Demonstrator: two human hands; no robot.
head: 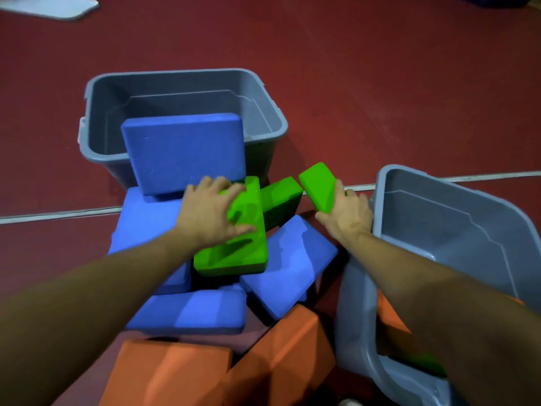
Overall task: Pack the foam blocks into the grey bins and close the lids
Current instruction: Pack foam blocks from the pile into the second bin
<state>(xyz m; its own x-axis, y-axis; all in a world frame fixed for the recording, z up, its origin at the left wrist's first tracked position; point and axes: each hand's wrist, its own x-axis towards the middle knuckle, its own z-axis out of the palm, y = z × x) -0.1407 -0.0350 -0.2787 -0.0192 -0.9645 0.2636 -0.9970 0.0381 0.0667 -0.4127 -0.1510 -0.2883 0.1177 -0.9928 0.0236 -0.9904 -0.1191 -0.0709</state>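
Left hand: our left hand (pixel 210 209) lies spread over the upper end of the flat green block (pixel 234 244); fingers curl over its far edge, thumb on the top face. We cannot tell whether it has lifted.
Right hand: our right hand (pixel 345 213) pinches a second green block (pixel 317 186) by its near end, clear of the pile.
Held block axis: long axis runs from 5 o'clock at the hand up to 11 o'clock, free end tilted away from us.
Near bin: the right bin (pixel 439 230) sits at 3 o'clock of the right hand, its rim just beside the wrist. Orange foam shows inside, partly hidden by the forearm.
Far bin: the back bin (pixel 181 95) lies at 12 o'clock of the left hand, a blue block (pixel 184 150) leaning against its front wall.
Turning point: we judge the held block goes right, the flat one forward.
Pile: blue and orange blocks (pixel 187 370) lie on the floor toward 6 o'clock.
Lids: one pale lid (pixel 49 5), perhaps, at far 11 o'clock; not closed.
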